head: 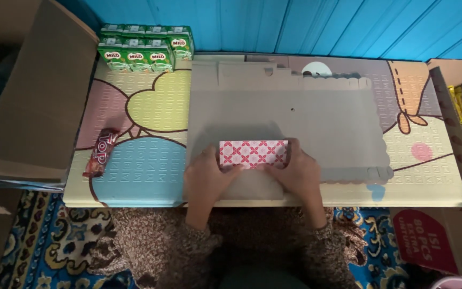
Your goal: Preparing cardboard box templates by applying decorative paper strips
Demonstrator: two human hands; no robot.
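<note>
Patterned flap point(253, 153) is pinched flat between left hand point(208, 179) and right hand point(296, 174) on grey cardboard sheet point(295, 123); crease could skew if uneven pressure is applied.

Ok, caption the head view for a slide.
Both hands, left hand and right hand, press a red-patterned flap on flat grey cardboard atop a pastel mat.
</note>
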